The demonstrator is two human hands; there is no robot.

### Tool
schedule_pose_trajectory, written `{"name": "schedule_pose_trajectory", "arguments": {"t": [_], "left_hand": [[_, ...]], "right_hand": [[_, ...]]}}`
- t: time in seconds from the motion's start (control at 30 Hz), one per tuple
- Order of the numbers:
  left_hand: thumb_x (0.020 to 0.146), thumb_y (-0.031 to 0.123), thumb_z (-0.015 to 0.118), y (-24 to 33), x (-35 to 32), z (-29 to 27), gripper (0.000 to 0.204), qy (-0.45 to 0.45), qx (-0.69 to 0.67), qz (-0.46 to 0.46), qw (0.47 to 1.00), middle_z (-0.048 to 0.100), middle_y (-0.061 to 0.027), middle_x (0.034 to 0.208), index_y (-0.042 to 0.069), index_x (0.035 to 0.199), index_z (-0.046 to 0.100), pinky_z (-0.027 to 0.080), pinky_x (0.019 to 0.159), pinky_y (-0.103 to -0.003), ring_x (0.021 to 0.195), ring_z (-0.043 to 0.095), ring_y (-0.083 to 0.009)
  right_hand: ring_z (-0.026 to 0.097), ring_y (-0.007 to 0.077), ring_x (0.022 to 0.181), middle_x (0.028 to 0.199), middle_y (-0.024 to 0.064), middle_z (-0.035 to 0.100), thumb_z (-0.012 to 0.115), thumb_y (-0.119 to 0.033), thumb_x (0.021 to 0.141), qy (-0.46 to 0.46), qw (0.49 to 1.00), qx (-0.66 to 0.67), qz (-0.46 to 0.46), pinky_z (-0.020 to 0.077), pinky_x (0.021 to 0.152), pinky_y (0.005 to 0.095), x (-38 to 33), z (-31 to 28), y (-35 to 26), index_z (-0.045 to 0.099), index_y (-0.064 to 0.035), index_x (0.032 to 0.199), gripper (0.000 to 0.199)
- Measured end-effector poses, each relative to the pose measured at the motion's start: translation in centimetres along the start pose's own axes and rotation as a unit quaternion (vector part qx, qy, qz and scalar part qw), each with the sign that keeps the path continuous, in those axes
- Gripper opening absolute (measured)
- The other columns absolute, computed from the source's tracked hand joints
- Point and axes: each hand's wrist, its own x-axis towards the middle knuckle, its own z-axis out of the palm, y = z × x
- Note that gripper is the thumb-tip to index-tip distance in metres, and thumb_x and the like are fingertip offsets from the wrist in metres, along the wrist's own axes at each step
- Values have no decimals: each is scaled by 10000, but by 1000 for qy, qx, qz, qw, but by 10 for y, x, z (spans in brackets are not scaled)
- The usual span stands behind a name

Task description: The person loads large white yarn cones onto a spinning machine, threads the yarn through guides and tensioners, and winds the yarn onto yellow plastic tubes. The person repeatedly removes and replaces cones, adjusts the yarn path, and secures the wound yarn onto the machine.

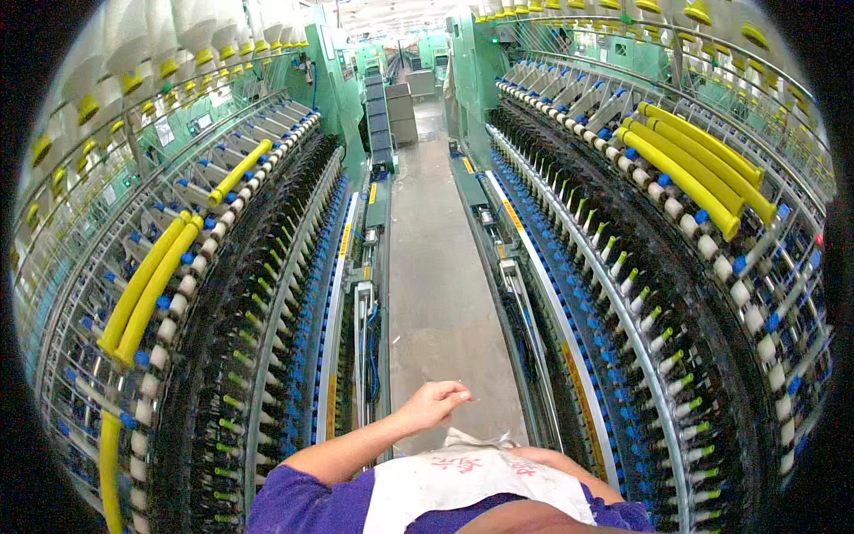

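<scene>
My left hand is held out in front of my body over the aisle, its fingers curled together. Whether a bit of thread or anything else is in them is too small to tell. From the right, my right forearm comes in toward the white apron on my front. The apron's bunched upper edge hides my right hand and its fingers. Neither hand touches the spinning machines on the two sides.
Rows of yarn bobbins with green tips line both sides. Yellow tubes lie on the right machine, and more yellow tubes on the left. White roving packages hang overhead. A grey floor runs between the machines toward grey cabinets.
</scene>
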Motion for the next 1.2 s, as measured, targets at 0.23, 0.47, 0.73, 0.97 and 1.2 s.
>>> {"name": "schedule_pose_trajectory", "arguments": {"t": [0.23, 0.47, 0.73, 0.97, 1.2], "left_hand": [[959, 178, 464, 32, 143, 1, 168, -92, -50, 146, 984, 597, -28, 783, 22, 988, 520, 465, 739, -260, 760, 563, -104], [929, 121, 526, 76, 245, -8, 134, -455, -116, 126, 874, 619, -49, 990, 27, 1002, 587, 433, 865, -278, 948, 557, -128], [893, 97, 577, 43, 413, -44, 142, -643, 42, 150, 750, 629, -74, 1000, 36, 1015, 616, 446, 858, -293, 970, 563, -153], [774, 173, 674, 17, 521, -53, 126, -567, 187, 437, 673, 512, -50, 927, 163, 899, 690, 396, 860, -342, 969, 491, -240], [838, 190, 647, 12, 567, -49, 204, -614, 171, 371, 675, 626, -98, 963, 55, 988, 678, 479, 794, -316, 910, 609, -229]], "right_hand": [[559, 132, 944, 1065, 56, 616, 506, -392, 924, 190, 943, -201, -184, 452, 808, 287, -69, -71, -118, 507, -56, 1257, 473], [571, 245, 1067, 1173, 134, 594, 537, -407, 888, 464, 767, -343, -280, 436, 930, 367, -177, -81, -236, 495, -78, 1266, 502], [587, 263, 1005, 1074, 117, 619, 606, -246, 843, 709, 479, -395, -335, 457, 889, 365, -286, -69, -411, 548, -72, 1184, 387], [369, 361, 1223, 1298, 160, 421, 670, -285, 740, 869, 154, -463, -80, 265, 1054, 481, -327, -111, -520, 419, -96, 1295, 638], [343, 358, 1239, 1279, 189, 400, 727, -417, 624, 880, 148, -452, 10, 209, 1063, 532, -332, -147, -523, 352, -121, 1355, 873]]}}
